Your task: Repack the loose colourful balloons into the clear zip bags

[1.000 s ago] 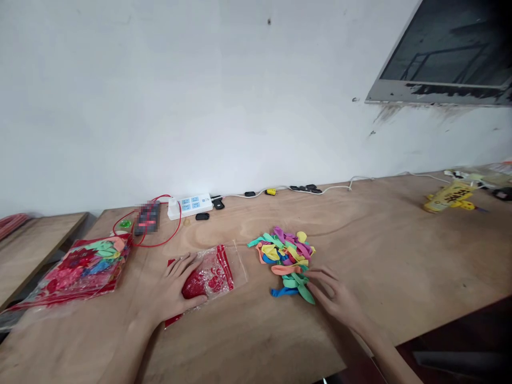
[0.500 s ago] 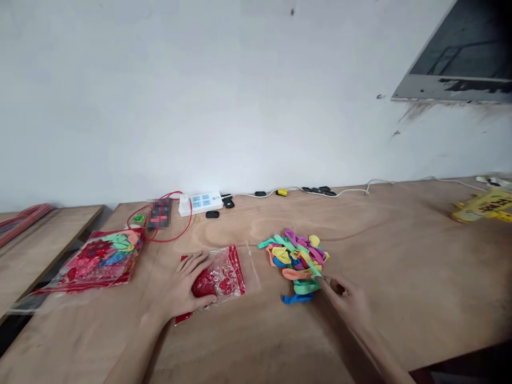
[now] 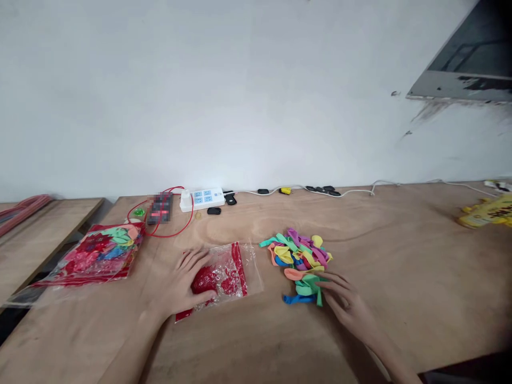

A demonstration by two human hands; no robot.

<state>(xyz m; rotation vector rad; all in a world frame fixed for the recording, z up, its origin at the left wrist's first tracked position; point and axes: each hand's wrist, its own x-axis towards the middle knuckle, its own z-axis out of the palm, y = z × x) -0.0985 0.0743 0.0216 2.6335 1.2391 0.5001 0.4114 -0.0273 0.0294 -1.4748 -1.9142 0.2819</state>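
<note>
My left hand (image 3: 187, 285) lies with spread fingers on a clear plastic bag (image 3: 253, 271) with red printed bands. Red contents (image 3: 206, 280) show through the plastic beside my thumb. To the right is a heap of deflated balloons (image 3: 298, 250) in purple, green, yellow, orange and blue. My right hand (image 3: 346, 298) is at the heap's near right side, fingers extended and apart. Its fingertips are over green balloons (image 3: 307, 286), next to an orange balloon (image 3: 294, 274). A blue balloon (image 3: 298, 300) lies just below these.
Another bag (image 3: 96, 253) of mixed balloons lies at the left. Along the wall are a white power strip (image 3: 202, 199), a blurred-out device (image 3: 160, 208) with a red cable, black pieces and a yellow plug (image 3: 285, 190). A yellow package (image 3: 486, 212) sits far right.
My right hand has let go of a green balloon, which now lies with the green ones nearer me, and its fingers have spread. My left hand stays on the bag. The view has shifted slightly.
</note>
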